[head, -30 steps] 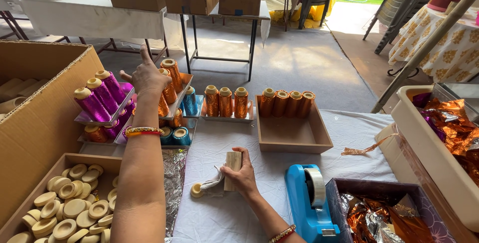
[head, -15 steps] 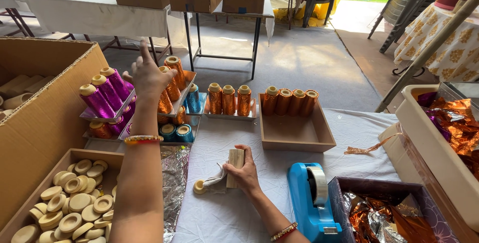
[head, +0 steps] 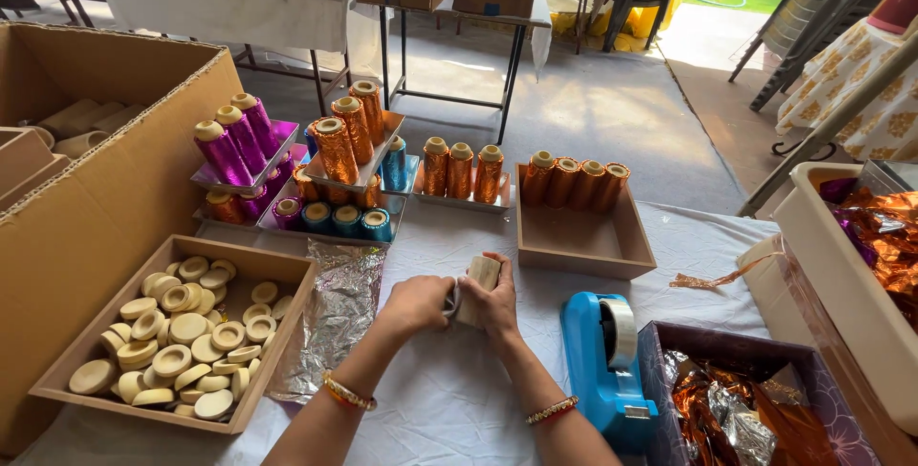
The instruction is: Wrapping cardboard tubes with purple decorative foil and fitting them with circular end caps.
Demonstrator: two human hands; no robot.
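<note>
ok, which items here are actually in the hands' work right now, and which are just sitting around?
In hand:
- left hand and right hand, both gripping the pale cardboard spool

Lying about:
- wooden tray of round pale caps
- crinkled silver foil sheet
- blue tape dispenser
- purple foil-wrapped spools
- orange foil-wrapped spools in a wooden box

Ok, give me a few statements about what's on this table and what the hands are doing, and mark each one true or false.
1. Both hands, left hand and right hand, hold the pale cardboard spool. True.
2. The tape dispenser is red. False: it is blue.
3. The wooden tray holds pale round caps. True.
4. The purple foil spools lie flat on the cloth. False: they stand on a raised tray.
</note>
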